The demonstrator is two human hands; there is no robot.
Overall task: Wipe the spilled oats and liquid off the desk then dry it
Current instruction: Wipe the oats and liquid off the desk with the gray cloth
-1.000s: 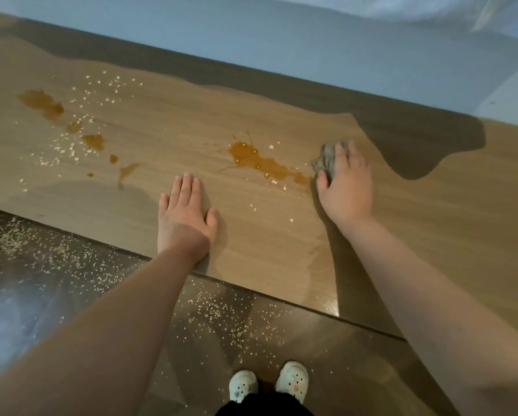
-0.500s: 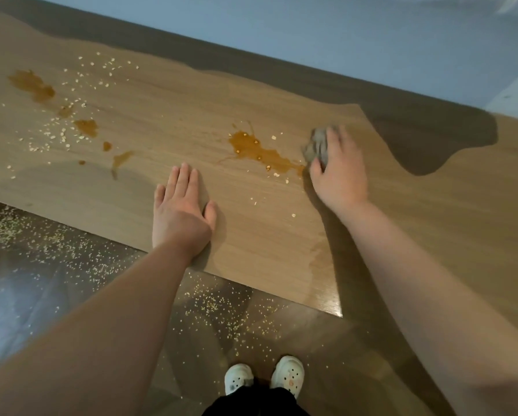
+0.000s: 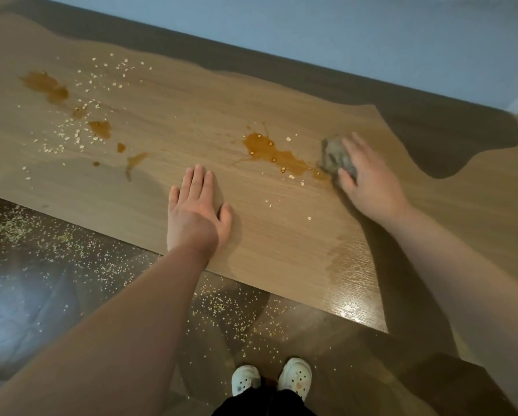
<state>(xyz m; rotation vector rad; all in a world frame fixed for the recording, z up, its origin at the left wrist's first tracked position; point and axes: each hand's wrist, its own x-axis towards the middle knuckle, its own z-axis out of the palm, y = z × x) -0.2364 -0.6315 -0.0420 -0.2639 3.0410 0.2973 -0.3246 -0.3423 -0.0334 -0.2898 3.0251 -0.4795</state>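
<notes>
The wooden desk point(image 3: 191, 121) carries two brown spills. One puddle point(image 3: 274, 154) with a few oat flakes lies in the middle. A second puddle point(image 3: 46, 87), with smaller brown drops and scattered oats point(image 3: 80, 127), sits at the far left. My right hand point(image 3: 368, 175) presses a crumpled grey cloth point(image 3: 335, 157) onto the desk at the right end of the middle puddle, thumb curled against the cloth. My left hand point(image 3: 196, 214) lies flat on the desk near its front edge, fingers straight, holding nothing.
A wet sheen point(image 3: 353, 280) marks the desk's front edge on the right. Many oats point(image 3: 107, 265) lie on the dark glossy floor below the edge. My white clogs point(image 3: 271, 381) stand at the bottom. A pale blue wall point(image 3: 341, 34) backs the desk.
My right hand and the cloth stay at the right tip of the middle puddle, shifting only slightly. My left hand stays flat in place. The camera view has moved a little.
</notes>
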